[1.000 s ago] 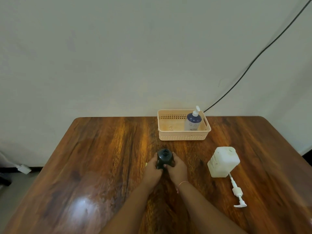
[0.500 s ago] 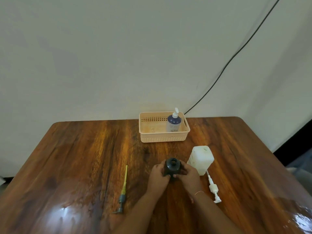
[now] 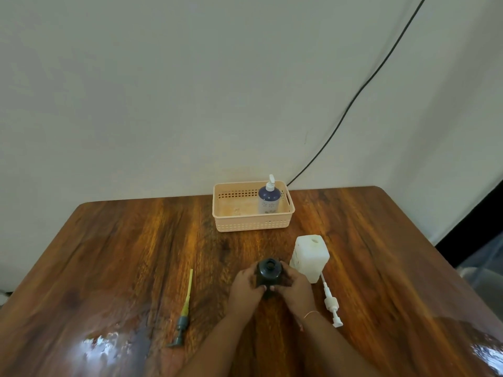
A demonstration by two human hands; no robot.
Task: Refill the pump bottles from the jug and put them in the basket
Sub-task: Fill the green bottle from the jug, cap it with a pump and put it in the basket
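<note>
The dark bottle (image 3: 269,273) stands upright on the table (image 3: 109,254), its open mouth facing up, cupped between both hands. The left hand (image 3: 245,288) wraps its left side and the right hand (image 3: 295,288) its right, fingers curled and pressed against the body, fingertips nearly meeting at the front. The white jug (image 3: 310,257) stands just beside the bottle, to its right and slightly farther from the person, almost touching the right hand, so that hand looks the nearer one to lift it for pouring. A white pump (image 3: 330,303) lies right of the right wrist; a grey pump with a yellow tube (image 3: 185,308) lies well to the left. One blue bottle (image 3: 269,195) already stands in the basket (image 3: 226,224) at the far edge.
</note>
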